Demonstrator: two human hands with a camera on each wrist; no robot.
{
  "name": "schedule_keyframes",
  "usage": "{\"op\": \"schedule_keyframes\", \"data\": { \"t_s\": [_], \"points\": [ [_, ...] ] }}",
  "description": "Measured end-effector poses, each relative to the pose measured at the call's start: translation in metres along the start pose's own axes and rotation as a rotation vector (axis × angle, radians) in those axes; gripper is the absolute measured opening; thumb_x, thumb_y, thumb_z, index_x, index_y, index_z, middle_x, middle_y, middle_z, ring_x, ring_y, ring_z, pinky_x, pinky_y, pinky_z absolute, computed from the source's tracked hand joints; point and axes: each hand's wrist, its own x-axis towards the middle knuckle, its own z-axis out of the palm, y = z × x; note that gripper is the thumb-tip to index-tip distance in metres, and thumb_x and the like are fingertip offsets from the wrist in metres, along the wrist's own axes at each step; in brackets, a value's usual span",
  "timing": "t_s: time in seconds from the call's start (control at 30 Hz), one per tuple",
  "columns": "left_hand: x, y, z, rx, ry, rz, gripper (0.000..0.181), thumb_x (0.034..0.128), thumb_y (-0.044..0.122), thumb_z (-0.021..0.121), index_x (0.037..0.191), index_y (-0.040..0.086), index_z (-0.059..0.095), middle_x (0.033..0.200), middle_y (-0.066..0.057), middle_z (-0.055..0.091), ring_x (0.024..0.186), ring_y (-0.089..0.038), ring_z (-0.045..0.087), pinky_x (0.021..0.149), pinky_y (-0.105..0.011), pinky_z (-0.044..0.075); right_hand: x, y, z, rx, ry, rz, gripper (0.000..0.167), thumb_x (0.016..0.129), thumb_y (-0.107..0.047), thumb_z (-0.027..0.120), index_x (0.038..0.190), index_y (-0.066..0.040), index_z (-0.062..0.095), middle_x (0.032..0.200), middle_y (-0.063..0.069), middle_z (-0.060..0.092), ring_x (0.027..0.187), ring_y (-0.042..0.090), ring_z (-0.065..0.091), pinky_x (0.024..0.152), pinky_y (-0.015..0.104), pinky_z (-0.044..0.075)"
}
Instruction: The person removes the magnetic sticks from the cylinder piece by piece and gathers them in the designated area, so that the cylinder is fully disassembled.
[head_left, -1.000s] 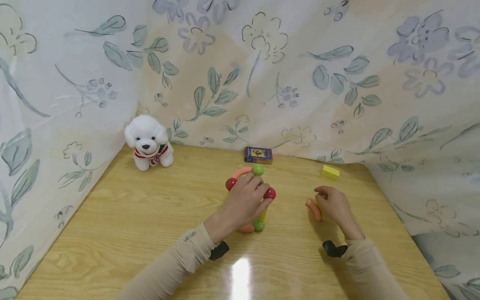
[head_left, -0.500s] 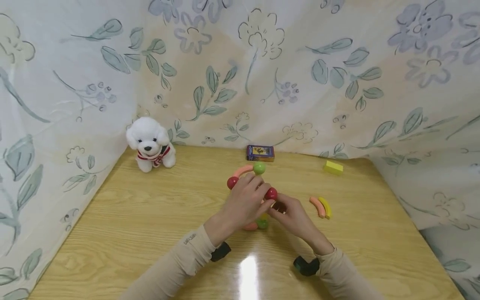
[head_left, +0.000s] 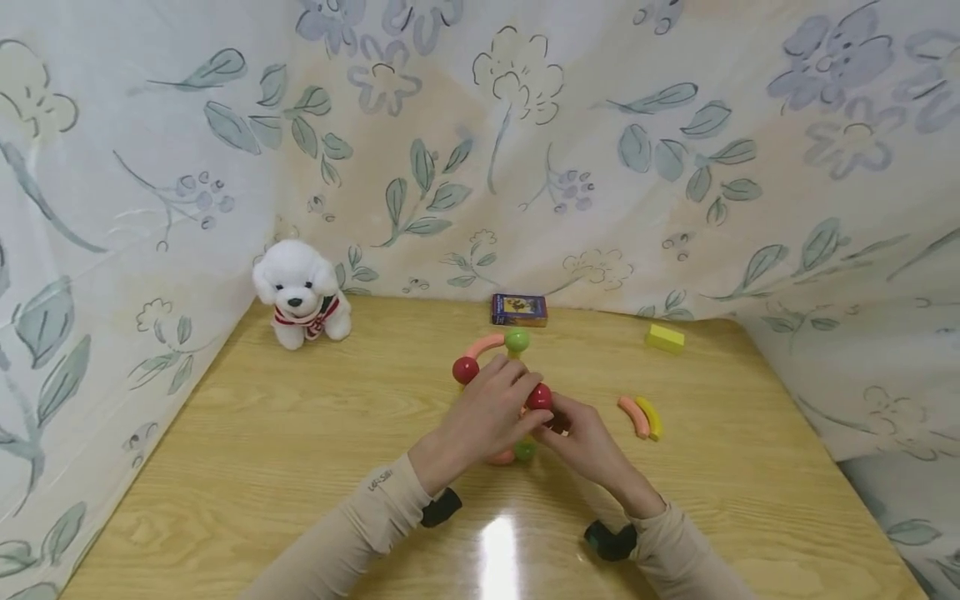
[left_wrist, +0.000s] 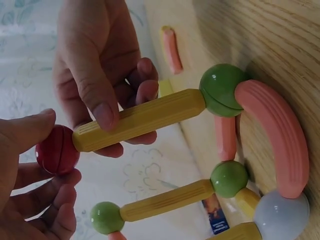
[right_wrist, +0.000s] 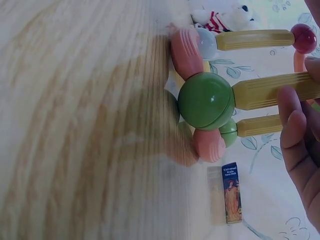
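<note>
Floral cloth (head_left: 570, 142) walls a wooden table (head_left: 247, 442): a draped nook.

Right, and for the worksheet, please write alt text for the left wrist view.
A person's left hand holds a red ball at one end of a yellow stick, which the right hand grips. The stick's other end meets a green ball joined to a curved pink stick, part of a construction toy, with a wood-grain table behind.

Toy frame (left_wrist: 229, 179) before card box (head_left: 519, 309)

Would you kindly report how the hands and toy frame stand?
Left hand pinches red ball; right hand grips yellow rod below. Frame stands on table. Loose curved pieces clear of hands.
</note>
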Motion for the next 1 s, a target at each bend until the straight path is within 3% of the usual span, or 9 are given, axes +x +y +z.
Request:
{"op": "schedule_keyframes", "data": {
  "t_s": [0.4,0.8,1.0],
  "points": [
    [0.0003,0.0013,0.0028,-0.064,0.030,0.051,0.028,0.0900,0.030,0.070,0.104,0.006,0.067,0.096,-0.003,0.063,0.090,-0.017,0.057,0.081,-0.025,0.049,-0.0016,0.0011,-0.0002,0.034,-0.017,0.007,0.026,0.090,-0.005,0.067,0.116,-0.007,0.064,0.097,0.005,0.070,0.078,0.005,0.061,0.070,0.022,0.055],
    [0.0029,0.0019,0.0011,-0.036,0.046,0.063,0.030,0.0879,0.031,0.073,0.103,0.006,0.068,0.097,-0.004,0.065,0.091,-0.019,0.059,0.083,-0.027,0.049,-0.0007,-0.0008,-0.0035,0.020,0.009,-0.012,0.029,0.089,-0.008,0.070,0.118,-0.009,0.065,0.097,0.003,0.070,0.074,0.006,0.059,0.067,0.022,0.053],
    [0.0020,0.0020,0.0019,-0.032,0.021,0.058,0.031,0.0874,0.033,0.073,0.103,0.007,0.067,0.097,-0.003,0.064,0.090,-0.017,0.057,0.081,-0.026,0.048,-0.0012,-0.0048,-0.0079,0.047,0.027,0.030,0.037,0.088,-0.012,0.071,0.125,-0.010,0.062,0.099,0.004,0.069,0.076,0.008,0.060,0.067,0.022,0.053]
  ]
}}
